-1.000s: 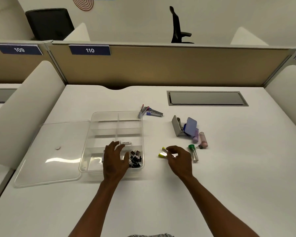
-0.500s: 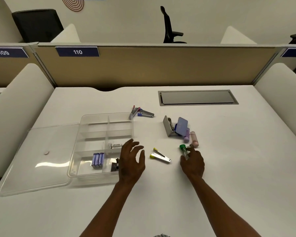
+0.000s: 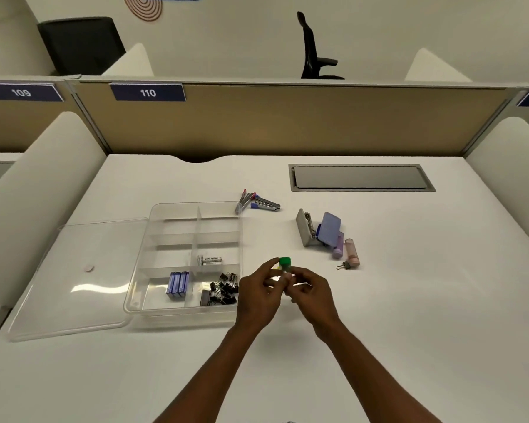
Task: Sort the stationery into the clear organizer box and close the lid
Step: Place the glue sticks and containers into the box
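Note:
The clear organizer box (image 3: 196,206) sits open left of centre, its lid (image 3: 74,279) lying flat to its left. Inside are batteries (image 3: 209,260), blue staple boxes (image 3: 177,282) and black binder clips (image 3: 223,293). Just right of the box, my right hand (image 3: 313,296) grips a green-capped tube (image 3: 285,262) upright above the table. My left hand (image 3: 257,297) meets it there, thumb and forefinger pinching a shiny piece with a yellow end (image 3: 276,266), which looks like the yellow staple remover. Most of that piece is hidden by my fingers.
Staple removers (image 3: 258,203) lie behind the box's right corner. A grey stapler (image 3: 303,228), a lilac case (image 3: 330,228), a purple tube (image 3: 338,250), a pink tube (image 3: 351,251) and one binder clip (image 3: 344,265) lie to the right. A cable hatch (image 3: 361,178) is set in the desk.
My right hand lifted the green-capped tube and moved left. My left hand left the box, came right and closed over the spot where the yellow staple remover lay.

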A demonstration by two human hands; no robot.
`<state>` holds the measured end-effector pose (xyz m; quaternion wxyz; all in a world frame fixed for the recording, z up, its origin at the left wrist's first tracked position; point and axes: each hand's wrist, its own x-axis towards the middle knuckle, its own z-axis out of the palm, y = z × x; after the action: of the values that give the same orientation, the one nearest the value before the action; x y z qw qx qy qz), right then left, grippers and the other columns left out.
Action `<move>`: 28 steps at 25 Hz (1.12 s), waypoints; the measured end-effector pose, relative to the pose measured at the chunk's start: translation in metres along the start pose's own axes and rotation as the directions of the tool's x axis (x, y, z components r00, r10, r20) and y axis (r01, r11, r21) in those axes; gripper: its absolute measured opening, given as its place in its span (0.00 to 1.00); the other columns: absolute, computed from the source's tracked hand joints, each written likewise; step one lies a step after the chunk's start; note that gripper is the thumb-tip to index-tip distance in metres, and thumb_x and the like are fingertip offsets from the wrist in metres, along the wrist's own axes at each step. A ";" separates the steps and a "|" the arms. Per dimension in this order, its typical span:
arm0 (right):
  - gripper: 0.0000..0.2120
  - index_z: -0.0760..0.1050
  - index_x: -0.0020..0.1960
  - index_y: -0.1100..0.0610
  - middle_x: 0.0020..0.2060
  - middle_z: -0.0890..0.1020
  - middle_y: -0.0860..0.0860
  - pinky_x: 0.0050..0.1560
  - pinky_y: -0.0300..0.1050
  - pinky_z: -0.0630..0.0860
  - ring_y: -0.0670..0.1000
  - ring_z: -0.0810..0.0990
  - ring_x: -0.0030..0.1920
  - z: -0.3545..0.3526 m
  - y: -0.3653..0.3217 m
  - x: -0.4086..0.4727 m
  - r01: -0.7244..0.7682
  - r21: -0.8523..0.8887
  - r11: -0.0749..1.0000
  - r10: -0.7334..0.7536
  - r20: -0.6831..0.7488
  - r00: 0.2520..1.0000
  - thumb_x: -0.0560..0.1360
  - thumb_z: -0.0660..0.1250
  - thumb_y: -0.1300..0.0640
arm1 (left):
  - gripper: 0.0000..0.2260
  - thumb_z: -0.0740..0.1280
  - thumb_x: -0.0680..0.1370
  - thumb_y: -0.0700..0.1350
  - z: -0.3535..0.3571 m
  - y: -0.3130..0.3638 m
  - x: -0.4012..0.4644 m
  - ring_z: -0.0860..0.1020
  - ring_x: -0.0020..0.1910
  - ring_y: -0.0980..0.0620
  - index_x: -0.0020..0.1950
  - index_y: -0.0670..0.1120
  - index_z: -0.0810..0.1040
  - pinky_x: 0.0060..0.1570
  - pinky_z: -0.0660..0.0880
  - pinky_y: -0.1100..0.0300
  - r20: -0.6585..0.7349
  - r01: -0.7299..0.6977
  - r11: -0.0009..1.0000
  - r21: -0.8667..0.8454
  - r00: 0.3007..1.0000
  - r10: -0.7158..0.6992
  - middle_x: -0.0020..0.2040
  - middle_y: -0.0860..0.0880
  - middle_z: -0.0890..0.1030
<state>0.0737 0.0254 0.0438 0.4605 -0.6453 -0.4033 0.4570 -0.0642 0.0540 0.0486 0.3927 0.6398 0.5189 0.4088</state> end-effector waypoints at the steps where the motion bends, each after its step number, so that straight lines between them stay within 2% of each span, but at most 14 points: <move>1: 0.12 0.82 0.54 0.39 0.43 0.86 0.45 0.46 0.44 0.83 0.47 0.85 0.44 0.005 -0.003 -0.002 0.026 -0.024 0.999 -0.025 0.029 0.999 0.71 0.74 0.47 | 0.16 0.72 0.75 0.53 -0.006 0.000 0.000 0.83 0.41 0.66 0.63 0.58 0.78 0.38 0.77 0.73 -0.012 0.025 1.000 0.007 1.000 -0.025 0.43 0.72 0.81; 5: 0.21 0.79 0.62 0.41 0.46 0.85 0.44 0.45 0.39 0.82 0.46 0.84 0.43 0.026 -0.015 -0.002 0.091 -0.077 0.993 -0.075 0.195 0.978 0.71 0.77 0.49 | 0.16 0.73 0.74 0.52 -0.040 -0.005 0.002 0.82 0.42 0.66 0.61 0.61 0.78 0.38 0.78 0.70 -0.100 0.151 0.989 0.000 0.984 -0.150 0.43 0.65 0.83; 8: 0.23 0.76 0.63 0.40 0.48 0.85 0.42 0.43 0.32 0.78 0.42 0.83 0.44 0.050 -0.026 0.002 0.127 -0.143 0.982 -0.093 0.220 0.971 0.70 0.77 0.50 | 0.17 0.74 0.74 0.50 -0.078 -0.011 0.011 0.81 0.42 0.65 0.62 0.58 0.77 0.37 0.78 0.70 -0.211 0.206 0.978 -0.042 0.955 -0.211 0.46 0.60 0.83; 10: 0.21 0.77 0.62 0.42 0.52 0.84 0.41 0.45 0.33 0.77 0.41 0.82 0.49 0.064 -0.028 0.004 0.218 -0.249 0.944 -0.159 0.235 0.959 0.71 0.77 0.51 | 0.14 0.74 0.74 0.48 -0.109 -0.018 0.022 0.81 0.40 0.66 0.60 0.56 0.80 0.35 0.76 0.73 -0.321 0.227 0.973 -0.033 0.920 -0.225 0.45 0.59 0.84; 12: 0.20 0.78 0.63 0.44 0.58 0.81 0.42 0.55 0.40 0.77 0.43 0.78 0.59 0.076 -0.026 0.005 0.338 -0.356 0.871 -0.234 0.305 0.923 0.72 0.75 0.50 | 0.12 0.74 0.74 0.47 -0.142 -0.028 0.034 0.81 0.37 0.66 0.57 0.55 0.81 0.35 0.78 0.71 -0.391 0.252 0.967 0.023 0.893 -0.223 0.42 0.59 0.83; 14: 0.24 0.75 0.68 0.47 0.67 0.76 0.46 0.69 0.43 0.68 0.49 0.69 0.71 0.086 -0.021 0.007 0.467 -0.457 0.757 -0.259 0.446 0.857 0.73 0.73 0.47 | 0.11 0.74 0.74 0.47 -0.168 -0.037 0.047 0.82 0.36 0.63 0.56 0.52 0.82 0.41 0.81 0.62 -0.419 0.308 0.949 0.068 0.872 -0.253 0.41 0.57 0.84; 15: 0.27 0.72 0.71 0.48 0.72 0.71 0.48 0.74 0.45 0.62 0.52 0.60 0.77 0.092 -0.018 0.007 0.529 -0.497 0.688 -0.245 0.527 0.814 0.74 0.72 0.45 | 0.11 0.74 0.74 0.47 -0.179 -0.043 0.053 0.83 0.38 0.60 0.55 0.50 0.82 0.44 0.81 0.60 -0.429 0.337 0.936 0.102 0.864 -0.264 0.42 0.54 0.85; 17: 0.32 0.66 0.76 0.46 0.79 0.60 0.51 0.77 0.49 0.53 0.54 0.43 0.81 0.101 -0.008 0.007 0.632 -0.556 0.541 -0.215 0.634 0.742 0.74 0.70 0.42 | 0.12 0.74 0.74 0.48 -0.190 -0.055 0.064 0.84 0.42 0.53 0.55 0.46 0.83 0.47 0.79 0.59 -0.420 0.377 0.907 0.188 0.866 -0.272 0.43 0.48 0.86; 19: 0.34 0.61 0.78 0.44 0.81 0.52 0.52 0.79 0.53 0.52 0.55 0.32 0.79 0.106 0.003 0.006 0.693 -0.587 0.417 -0.223 0.674 0.705 0.75 0.68 0.41 | 0.13 0.74 0.74 0.47 -0.191 -0.063 0.074 0.84 0.44 0.50 0.56 0.44 0.82 0.46 0.79 0.59 -0.374 0.395 0.885 0.246 0.881 -0.290 0.45 0.46 0.86; 22: 0.33 0.58 0.78 0.41 0.81 0.44 0.51 0.78 0.57 0.57 0.56 0.28 0.78 0.102 0.013 0.005 0.737 -0.603 0.305 -0.247 0.697 0.673 0.76 0.66 0.45 | 0.15 0.75 0.74 0.44 -0.184 -0.071 0.083 0.84 0.46 0.45 0.58 0.41 0.81 0.47 0.79 0.57 -0.271 0.387 0.867 0.315 0.912 -0.309 0.47 0.42 0.86; 28: 0.38 0.48 0.78 0.35 0.80 0.37 0.46 0.76 0.62 0.60 0.54 0.27 0.78 0.102 0.015 0.007 0.729 -0.616 0.298 -0.218 0.700 0.680 0.76 0.66 0.45 | 0.17 0.74 0.74 0.46 -0.173 -0.079 0.085 0.82 0.51 0.44 0.62 0.43 0.79 0.50 0.79 0.53 -0.185 0.379 0.825 0.420 0.925 -0.331 0.51 0.42 0.84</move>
<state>-0.0208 0.0510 0.0117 0.0660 -0.4857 -0.8556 0.1666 -0.2418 0.1632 0.0469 0.2760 0.5830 0.7286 0.2305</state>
